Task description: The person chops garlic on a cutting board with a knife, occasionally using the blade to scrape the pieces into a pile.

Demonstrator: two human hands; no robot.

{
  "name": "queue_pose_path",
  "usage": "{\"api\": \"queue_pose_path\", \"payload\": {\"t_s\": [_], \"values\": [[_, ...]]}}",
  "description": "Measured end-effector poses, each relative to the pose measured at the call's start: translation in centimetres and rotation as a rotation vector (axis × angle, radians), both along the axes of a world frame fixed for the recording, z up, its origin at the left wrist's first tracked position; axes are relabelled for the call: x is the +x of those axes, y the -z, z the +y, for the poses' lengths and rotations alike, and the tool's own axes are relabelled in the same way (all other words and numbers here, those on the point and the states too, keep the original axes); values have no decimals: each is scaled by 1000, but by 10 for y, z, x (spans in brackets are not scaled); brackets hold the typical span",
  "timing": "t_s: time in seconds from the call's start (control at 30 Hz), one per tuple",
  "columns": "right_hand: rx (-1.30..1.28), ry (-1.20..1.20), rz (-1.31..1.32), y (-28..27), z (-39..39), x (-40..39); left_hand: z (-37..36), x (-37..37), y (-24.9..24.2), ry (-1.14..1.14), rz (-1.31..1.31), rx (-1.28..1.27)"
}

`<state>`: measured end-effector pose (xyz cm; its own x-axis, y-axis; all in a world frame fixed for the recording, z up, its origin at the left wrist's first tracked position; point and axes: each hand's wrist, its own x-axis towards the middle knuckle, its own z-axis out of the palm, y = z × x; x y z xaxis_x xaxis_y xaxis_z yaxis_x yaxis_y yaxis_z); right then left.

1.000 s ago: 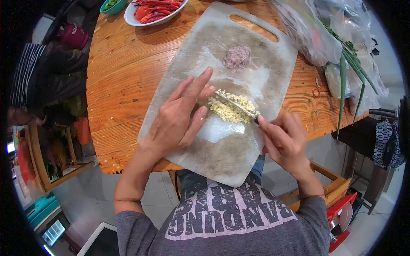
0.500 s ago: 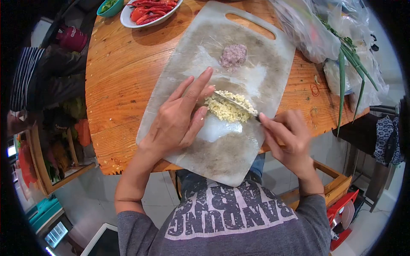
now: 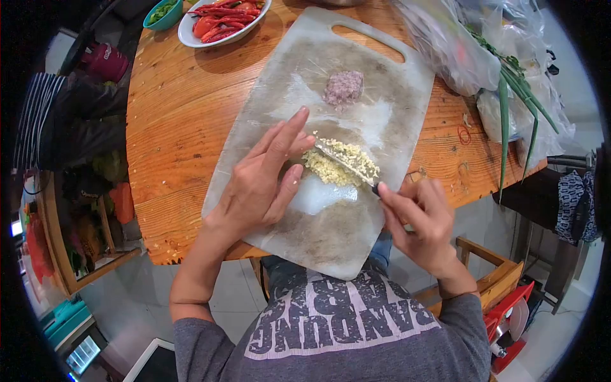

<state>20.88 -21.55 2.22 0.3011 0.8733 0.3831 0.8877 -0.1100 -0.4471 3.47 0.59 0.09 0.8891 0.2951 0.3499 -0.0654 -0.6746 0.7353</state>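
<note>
My right hand [image 3: 421, 219] grips the dark handle of a kitchen knife [image 3: 345, 165], whose narrow blade slants up to the left across a pile of minced garlic [image 3: 328, 172]. Pale bits lie on both sides of the blade. My left hand [image 3: 258, 181] is at the left of the pile, fingers stretched out and thumb apart, fingertips right at the knife's tip. Bits of garlic cling to its fingers. Under all this is a worn, stained white chopping board [image 3: 299, 239]. Farther up the board sits a small mound of finely chopped purplish shallot [image 3: 344, 87].
A white bowl [image 3: 186, 32] of red chillies and tomatoes stands at the wooden table's [image 3: 172, 146] far left, beside a teal bowl [image 3: 153, 24] of chopped greens. Plastic bags [image 3: 458, 63] and spring onions [image 3: 519, 89] lie right of the board. A person's striped garment [image 3: 37, 118] shows at far left.
The knife and my right hand have shifted slightly left and down over the garlic, the blade now nearer the middle of the pile. My left hand stays close to the tip.
</note>
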Motion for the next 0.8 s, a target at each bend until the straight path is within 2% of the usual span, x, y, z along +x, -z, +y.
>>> {"api": "queue_pose_path", "payload": {"t_s": [0.1,0.17,0.3,0.4,0.6,0.7,0.8], "values": [[27,-28,24,3,5,4,1,-3,-6,-26,59,26],[0,-78,38,-14,6,15,3,-2,-5,-20,8,20],[38,-132,-97,-27,27,40,10,1,2,-80,-111,78],[41,-159,-79,-7,32,53,8,5,-9,-59,54,52],[40,-209,-72,0,22,51,9,2,-6,-8,22,171],[9,-199,-126,-6,10,50,4,0,-9,4,-78,222],[-1,-188,-127,-19,3,55,2,0,-15,39,-124,169]]}}
